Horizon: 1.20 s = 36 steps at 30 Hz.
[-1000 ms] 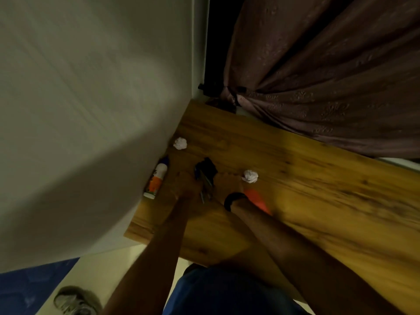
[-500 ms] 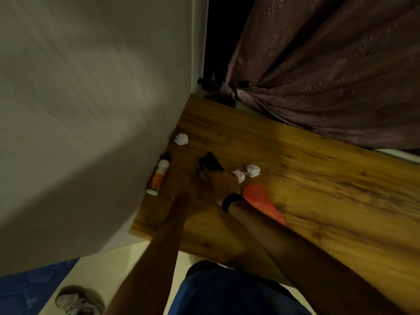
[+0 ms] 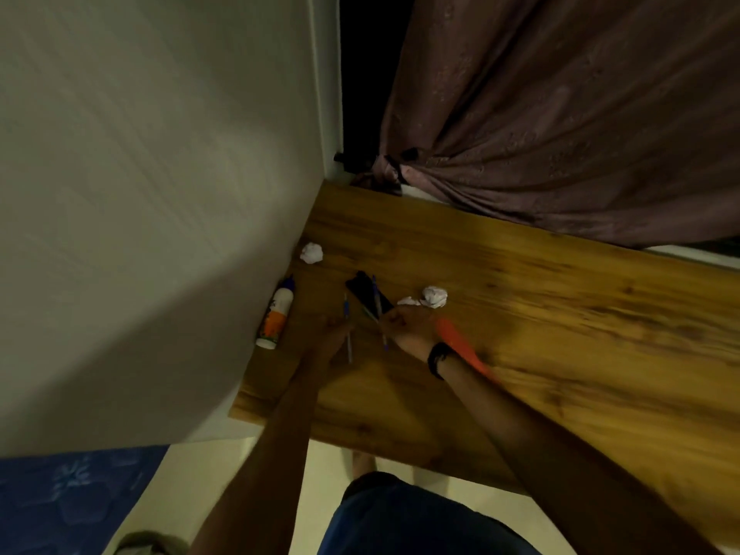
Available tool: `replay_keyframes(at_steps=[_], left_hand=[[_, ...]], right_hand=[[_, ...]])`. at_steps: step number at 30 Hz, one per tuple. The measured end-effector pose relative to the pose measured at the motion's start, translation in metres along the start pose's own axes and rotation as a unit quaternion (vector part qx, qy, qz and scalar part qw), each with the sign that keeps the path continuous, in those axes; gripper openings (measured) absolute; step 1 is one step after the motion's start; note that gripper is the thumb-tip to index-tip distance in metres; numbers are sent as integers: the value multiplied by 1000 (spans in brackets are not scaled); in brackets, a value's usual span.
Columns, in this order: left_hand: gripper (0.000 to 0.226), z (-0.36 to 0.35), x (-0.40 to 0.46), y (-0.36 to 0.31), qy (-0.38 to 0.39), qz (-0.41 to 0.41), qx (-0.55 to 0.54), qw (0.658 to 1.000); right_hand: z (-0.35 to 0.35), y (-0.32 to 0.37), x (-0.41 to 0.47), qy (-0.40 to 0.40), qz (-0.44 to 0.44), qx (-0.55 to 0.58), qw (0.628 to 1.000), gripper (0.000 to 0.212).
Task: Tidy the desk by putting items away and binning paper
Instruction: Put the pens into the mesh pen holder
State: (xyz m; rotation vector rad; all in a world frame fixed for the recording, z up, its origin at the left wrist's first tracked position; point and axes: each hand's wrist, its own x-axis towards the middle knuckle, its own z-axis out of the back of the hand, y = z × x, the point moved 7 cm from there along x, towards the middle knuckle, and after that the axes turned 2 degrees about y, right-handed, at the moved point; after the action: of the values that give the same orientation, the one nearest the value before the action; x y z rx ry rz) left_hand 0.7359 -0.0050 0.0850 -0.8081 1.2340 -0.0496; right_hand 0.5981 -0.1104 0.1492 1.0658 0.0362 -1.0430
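On the wooden desk (image 3: 540, 314), my left hand (image 3: 329, 334) is closed around a thin blue pen (image 3: 347, 328) that points away from me. My right hand (image 3: 408, 330), with a black band on its wrist, grips a second blue pen (image 3: 376, 300). That pen lies across a black pouch (image 3: 362, 290) whose near end touches my fingertips. A crumpled paper ball (image 3: 435, 296) and a smaller paper scrap (image 3: 408, 301) sit just beyond my right hand. Another paper ball (image 3: 311, 252) rests near the wall.
A white and orange glue bottle (image 3: 275, 316) lies along the wall at the desk's left edge. An orange object (image 3: 460, 346) lies partly under my right wrist. A brown curtain (image 3: 560, 134) hangs behind the desk. The white wall (image 3: 140, 194) bounds the left.
My hands were bunched together over the black pouch and have drawn apart, each with a pen. The small paper scrap, hidden a second ago, shows beside the paper ball.
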Motion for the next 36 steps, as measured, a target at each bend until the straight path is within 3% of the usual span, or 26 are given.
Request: replay_keyframes(at_steps=[3,6,9,18,21,28,36], left_hand=[[37,-39,-18,-21,27,-68,-57,996],[5,-97,-50,-39,59,-115,-52,990],[20,-172,-82,-52,88,-176,-35,980],[24,-434,-196,5,252,-226,128,932],[28,-512,-232,29,295,-230,168,912],[24,-667,-273,56,341,-224,214,888],[3,-848,-292,20,388,-284,233,845]], right_hand=[[39,-26,-31,16,1,237,971,14],[89,-66,-64,-29,1,315,949,13],[135,-118,-103,-72,-1,370,926,17],[253,-300,-262,-195,23,420,886,30],[287,-363,-309,-238,1,432,870,23],[370,-460,-384,-348,-20,442,826,35],[488,-571,-436,-505,-77,414,754,20]])
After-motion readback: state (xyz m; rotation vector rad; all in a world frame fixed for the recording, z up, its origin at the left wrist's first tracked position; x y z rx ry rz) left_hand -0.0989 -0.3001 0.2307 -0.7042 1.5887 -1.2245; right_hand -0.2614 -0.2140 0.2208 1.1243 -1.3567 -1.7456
